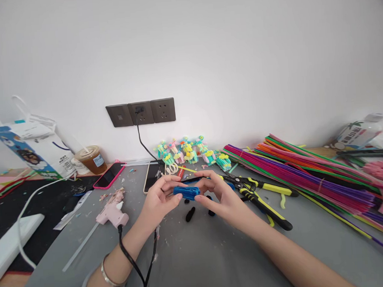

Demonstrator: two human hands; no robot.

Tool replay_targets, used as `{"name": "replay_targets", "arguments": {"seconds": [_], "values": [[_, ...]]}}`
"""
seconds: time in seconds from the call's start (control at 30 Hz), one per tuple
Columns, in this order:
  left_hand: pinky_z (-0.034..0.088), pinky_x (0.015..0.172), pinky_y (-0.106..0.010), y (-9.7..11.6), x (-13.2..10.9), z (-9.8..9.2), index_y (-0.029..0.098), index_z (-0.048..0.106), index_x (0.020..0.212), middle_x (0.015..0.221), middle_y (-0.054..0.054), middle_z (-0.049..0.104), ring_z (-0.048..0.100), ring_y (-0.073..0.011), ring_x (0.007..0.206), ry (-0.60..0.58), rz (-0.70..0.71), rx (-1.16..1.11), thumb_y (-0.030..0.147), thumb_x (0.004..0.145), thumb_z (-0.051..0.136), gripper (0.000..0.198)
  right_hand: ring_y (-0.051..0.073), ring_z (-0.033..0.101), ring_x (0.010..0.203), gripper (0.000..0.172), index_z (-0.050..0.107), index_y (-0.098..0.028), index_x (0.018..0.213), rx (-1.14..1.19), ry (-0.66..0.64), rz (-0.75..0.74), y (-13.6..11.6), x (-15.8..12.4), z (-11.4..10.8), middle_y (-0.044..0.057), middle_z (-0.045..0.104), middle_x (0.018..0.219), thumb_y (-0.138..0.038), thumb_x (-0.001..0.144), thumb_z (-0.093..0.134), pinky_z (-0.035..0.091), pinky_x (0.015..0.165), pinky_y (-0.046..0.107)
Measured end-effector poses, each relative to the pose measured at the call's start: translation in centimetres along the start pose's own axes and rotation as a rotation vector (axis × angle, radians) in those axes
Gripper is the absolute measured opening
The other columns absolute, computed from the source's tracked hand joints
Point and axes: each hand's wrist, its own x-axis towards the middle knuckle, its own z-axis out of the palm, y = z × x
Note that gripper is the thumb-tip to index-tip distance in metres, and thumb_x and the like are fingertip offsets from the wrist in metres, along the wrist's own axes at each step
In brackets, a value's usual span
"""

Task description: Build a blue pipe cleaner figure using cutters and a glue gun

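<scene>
A short bundle of blue pipe cleaners is held level above the grey mat. My left hand pinches its left end between thumb and fingers. My right hand grips the right end the same way. Below the bundle lie small fuzzy black pieces, partly hidden by my hands. Just right of my right hand rest yellow-and-black pliers. Behind my hands stand several colourful pipe-cleaner figures.
At left a pink glue gun trails a black cord beside my left forearm. A pink-cased phone, a drink cup and a paper bag stand behind it. Long coloured pipe cleaners spread across the right. Wall sockets are ahead.
</scene>
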Motion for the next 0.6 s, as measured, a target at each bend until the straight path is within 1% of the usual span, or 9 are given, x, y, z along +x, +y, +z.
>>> {"name": "replay_targets", "arguments": {"seconds": [0.07, 0.13, 0.23, 0.33, 0.4, 0.47, 0.53, 0.6], "values": [[0.050, 0.074, -0.030, 0.0, 0.0, 0.0, 0.020, 0.056, 0.111, 0.103, -0.010, 0.075, 0.069, -0.0222, 0.090, -0.007, -0.016, -0.022, 0.030, 0.078, 0.077, 0.040, 0.018, 0.063, 0.081, 0.040, 0.045, -0.025, 0.124, 0.000, 0.007, 0.003, 0.0, 0.0, 0.0, 0.002, 0.066, 0.092, -0.034, 0.089, 0.062, 0.050, 0.081, 0.037], [0.049, 0.071, -0.029, 0.1, -0.1, 0.0, 0.021, 0.053, 0.112, 0.103, -0.010, 0.076, 0.069, -0.0208, 0.086, -0.014, -0.028, -0.035, 0.030, 0.078, 0.077, 0.042, 0.018, 0.063, 0.081, 0.041, 0.045, -0.025, 0.124, -0.005, 0.009, 0.009, -0.1, 0.0, 0.1, 0.002, 0.066, 0.092, -0.034, 0.088, 0.062, 0.050, 0.080, 0.036], [0.048, 0.070, -0.027, 0.0, -0.1, -0.1, 0.021, 0.052, 0.112, 0.103, -0.010, 0.075, 0.068, -0.0197, 0.085, -0.020, -0.029, -0.051, 0.030, 0.078, 0.077, 0.043, 0.018, 0.063, 0.082, 0.041, 0.045, -0.025, 0.126, -0.020, -0.004, 0.014, -0.1, 0.0, 0.0, 0.002, 0.065, 0.093, -0.033, 0.089, 0.061, 0.050, 0.079, 0.036], [0.048, 0.072, -0.027, -0.3, 0.0, -0.1, 0.021, 0.054, 0.112, 0.103, -0.010, 0.076, 0.069, -0.0198, 0.088, -0.015, -0.039, -0.087, 0.031, 0.079, 0.077, 0.042, 0.019, 0.063, 0.085, 0.037, 0.046, -0.025, 0.125, -0.070, -0.003, -0.013, -0.4, 0.0, -0.1, 0.004, 0.066, 0.097, -0.032, 0.091, 0.059, 0.051, 0.080, 0.036], [0.049, 0.079, -0.029, -0.4, 0.1, -0.2, 0.021, 0.055, 0.112, 0.104, -0.010, 0.076, 0.070, -0.0210, 0.093, 0.001, -0.067, -0.130, 0.032, 0.080, 0.077, 0.041, 0.020, 0.063, 0.088, 0.034, 0.049, -0.025, 0.122, -0.157, 0.016, -0.086, -0.8, 0.0, -0.3, 0.006, 0.065, 0.104, -0.032, 0.091, 0.061, 0.051, 0.082, 0.037], [0.049, 0.086, -0.031, -0.5, 0.2, -0.2, 0.021, 0.055, 0.112, 0.105, -0.010, 0.076, 0.070, -0.0218, 0.097, 0.024, -0.100, -0.171, 0.032, 0.080, 0.078, 0.041, 0.021, 0.063, 0.090, 0.034, 0.052, -0.025, 0.121, -0.280, 0.033, -0.198, -1.0, -0.1, -0.5, 0.007, 0.065, 0.109, -0.029, 0.090, 0.065, 0.049, 0.088, 0.040], [0.048, 0.088, -0.032, -0.5, 0.2, -0.2, 0.022, 0.056, 0.112, 0.106, -0.008, 0.076, 0.070, -0.0212, 0.097, 0.042, -0.123, -0.201, 0.033, 0.078, 0.079, 0.042, 0.021, 0.063, 0.092, 0.033, 0.053, -0.026, 0.120, -0.411, 0.052, -0.310, -1.2, -0.2, -0.6, 0.007, 0.065, 0.109, -0.023, 0.090, 0.065, 0.045, 0.091, 0.042], [0.048, 0.089, -0.031, -0.4, 0.2, -0.1, 0.022, 0.058, 0.110, 0.104, -0.007, 0.076, 0.069, -0.0201, 0.097, 0.042, -0.134, -0.215, 0.034, 0.077, 0.081, 0.043, 0.023, 0.063, 0.099, 0.029, 0.054, -0.027, 0.116, -0.528, 0.070, -0.396, -1.1, -0.4, -0.5, 0.007, 0.064, 0.111, -0.017, 0.091, 0.063, 0.041, 0.091, 0.041]]}}
